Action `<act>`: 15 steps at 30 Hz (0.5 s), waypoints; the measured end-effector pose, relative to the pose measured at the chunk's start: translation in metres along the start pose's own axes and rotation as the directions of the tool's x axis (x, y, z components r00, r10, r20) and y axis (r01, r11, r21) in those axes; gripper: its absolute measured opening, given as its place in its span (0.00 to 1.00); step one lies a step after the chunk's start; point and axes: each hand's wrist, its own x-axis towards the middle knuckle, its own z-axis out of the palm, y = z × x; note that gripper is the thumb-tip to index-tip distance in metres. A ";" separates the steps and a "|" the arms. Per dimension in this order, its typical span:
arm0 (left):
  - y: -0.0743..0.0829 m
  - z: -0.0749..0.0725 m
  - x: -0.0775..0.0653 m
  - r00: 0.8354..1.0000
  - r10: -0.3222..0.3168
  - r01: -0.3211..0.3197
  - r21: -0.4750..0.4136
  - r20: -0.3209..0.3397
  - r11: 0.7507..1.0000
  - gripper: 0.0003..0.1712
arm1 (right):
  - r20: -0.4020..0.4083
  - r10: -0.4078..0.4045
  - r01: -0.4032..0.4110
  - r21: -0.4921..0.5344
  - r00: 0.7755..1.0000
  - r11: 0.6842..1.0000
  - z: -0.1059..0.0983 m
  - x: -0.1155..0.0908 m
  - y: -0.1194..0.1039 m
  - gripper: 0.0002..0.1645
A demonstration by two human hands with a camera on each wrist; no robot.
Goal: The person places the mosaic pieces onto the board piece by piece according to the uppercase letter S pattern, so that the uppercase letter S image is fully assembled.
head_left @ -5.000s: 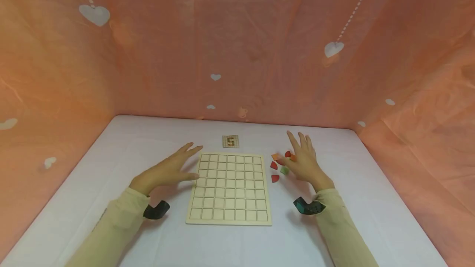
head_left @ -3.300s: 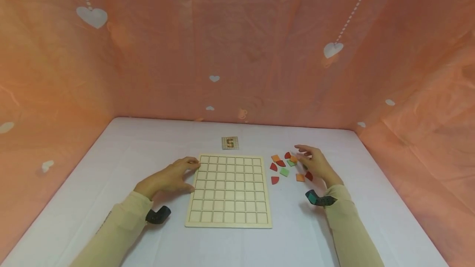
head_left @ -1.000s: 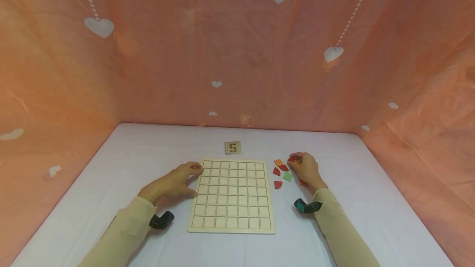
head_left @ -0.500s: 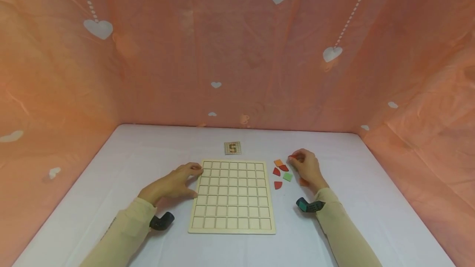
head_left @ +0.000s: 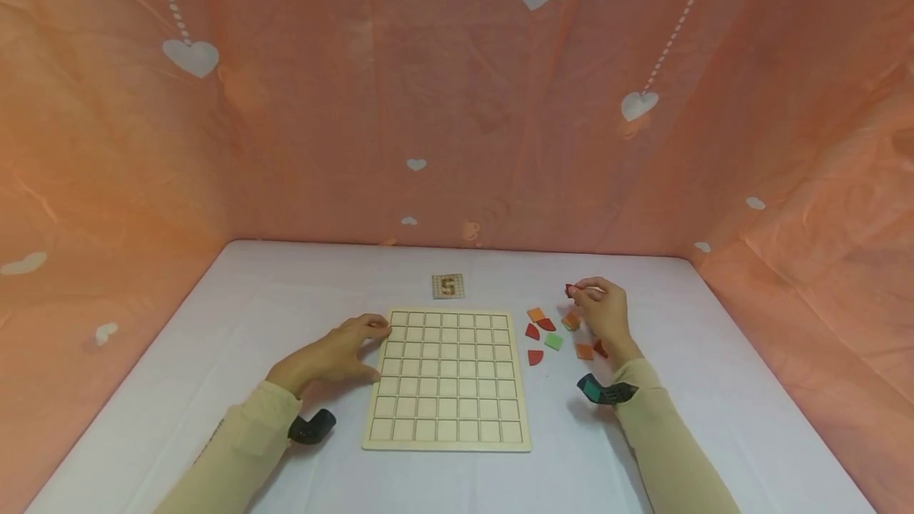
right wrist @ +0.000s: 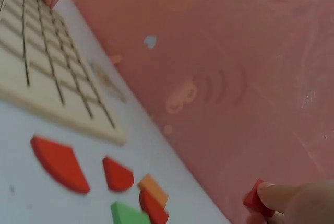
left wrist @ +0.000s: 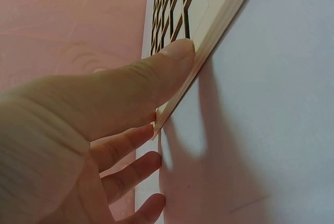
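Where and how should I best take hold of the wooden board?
Probably by its side rims, with hands coming in from left and right. The board is broad, thin and flat on the table, so its edges offer the best hold. The left hand rests at the left rim. On the right, the near half seems better, because loose pieces lie beside the far half.

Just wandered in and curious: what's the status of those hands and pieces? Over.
Right hand pinches red piece. Left hand at grid board, left edge. Loose pieces lie between right hand and board.
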 end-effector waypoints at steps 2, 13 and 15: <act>-0.001 0.000 0.000 1.000 0.002 -0.002 0.000 -0.002 1.000 0.46 | 0.020 0.027 -0.027 0.016 0.999 0.999 0.000 -0.001 -0.004 0.16; 0.000 0.001 0.000 1.000 -0.003 0.003 -0.008 0.003 1.000 0.46 | 0.098 -0.003 0.001 0.029 0.995 1.000 0.005 -0.010 -0.019 0.18; 0.000 0.000 0.000 1.000 0.000 0.000 -0.005 0.001 1.000 0.46 | 0.108 -0.020 0.017 0.028 0.994 0.999 0.008 -0.011 -0.021 0.17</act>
